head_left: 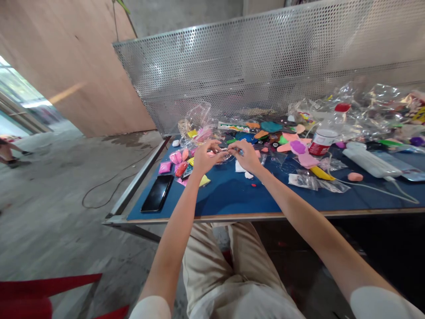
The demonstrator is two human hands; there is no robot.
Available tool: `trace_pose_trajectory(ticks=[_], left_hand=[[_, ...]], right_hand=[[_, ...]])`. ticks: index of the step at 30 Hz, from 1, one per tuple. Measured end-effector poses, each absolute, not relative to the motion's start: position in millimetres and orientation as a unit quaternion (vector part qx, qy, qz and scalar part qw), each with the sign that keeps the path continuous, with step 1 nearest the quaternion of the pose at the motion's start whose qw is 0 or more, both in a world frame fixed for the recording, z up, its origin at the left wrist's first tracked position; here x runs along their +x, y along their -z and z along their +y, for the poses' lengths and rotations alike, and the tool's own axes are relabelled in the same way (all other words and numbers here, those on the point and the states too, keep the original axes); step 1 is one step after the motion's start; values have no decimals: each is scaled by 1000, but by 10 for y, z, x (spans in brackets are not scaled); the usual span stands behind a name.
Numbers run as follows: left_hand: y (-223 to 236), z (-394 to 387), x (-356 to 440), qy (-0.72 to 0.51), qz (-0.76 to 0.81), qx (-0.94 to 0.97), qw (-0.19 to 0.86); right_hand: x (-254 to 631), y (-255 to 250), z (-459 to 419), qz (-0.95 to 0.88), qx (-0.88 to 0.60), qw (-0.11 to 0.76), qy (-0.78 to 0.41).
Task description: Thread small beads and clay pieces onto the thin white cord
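Note:
Both my hands meet over the blue table top. My left hand and my right hand are pinched together on a small clear plastic packet held between them; what is inside it is too small to make out. Small bags of pink, red and yellow clay lie just left of my left hand. White clay bits sit under my right hand. Flat coloured clay shapes lie beyond the right hand.
A black phone lies at the table's left front corner. A bottle with a red label, a white tube with a cord, and crumpled clear wrappers fill the right. A perforated metal screen backs the table. A cable lies on the floor.

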State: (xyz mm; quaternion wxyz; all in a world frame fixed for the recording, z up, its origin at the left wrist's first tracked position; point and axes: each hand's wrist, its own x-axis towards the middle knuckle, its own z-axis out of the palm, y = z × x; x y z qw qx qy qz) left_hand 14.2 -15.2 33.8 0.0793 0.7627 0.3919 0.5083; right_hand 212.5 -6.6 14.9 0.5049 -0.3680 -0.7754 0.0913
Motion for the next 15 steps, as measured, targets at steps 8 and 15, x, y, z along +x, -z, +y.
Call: trace_pose_trajectory(ticks=[8, 15], left_hand=[[-300, -102, 155, -508, 399, 736, 205], [-289, -159, 146, -551, 469, 680, -116]], right_hand=[[2110, -182, -168, -796, -361, 481, -70], [2138, -164, -62, -687, -423, 558, -194]])
